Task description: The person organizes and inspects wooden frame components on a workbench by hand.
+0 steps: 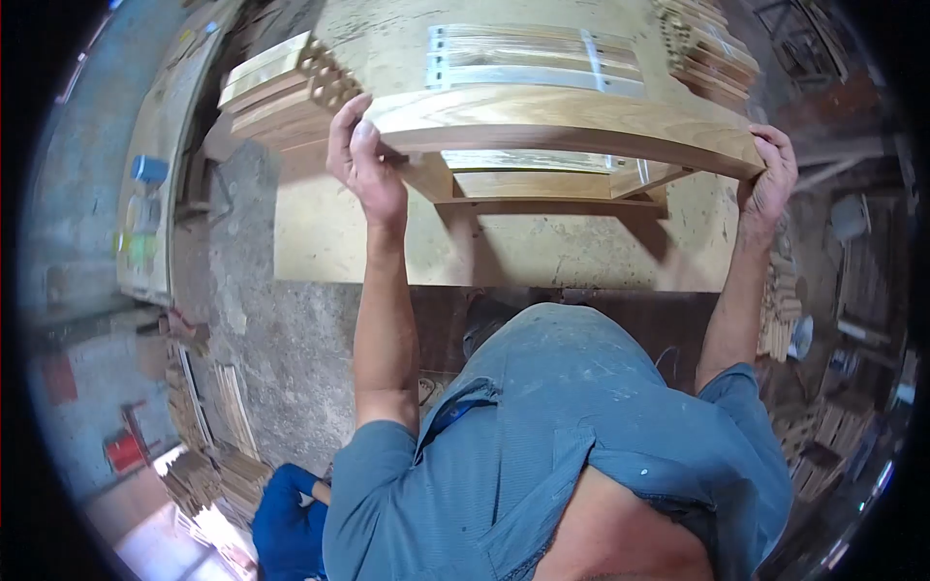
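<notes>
A rectangular wooden frame (572,114) of pale boards stands over the worktable (339,247), its long upper board running between my hands. My left hand (368,165) is closed around the left end of that board, thumb on the near side. At the opposite end, my right hand (771,172) grips the board's corner with bent fingers. Short side pieces lead down to a lower board (533,184) close over the tabletop. Behind the frame lies a strapped bundle of slats (523,58), partly hidden by the upper board.
Stacked wooden pieces with holes in their ends (291,87) sit at the table's left, and another stack (712,58) at the back right. A side bench (150,213) runs along the left wall. A person in blue (286,523) is at the lower left, near wood piles.
</notes>
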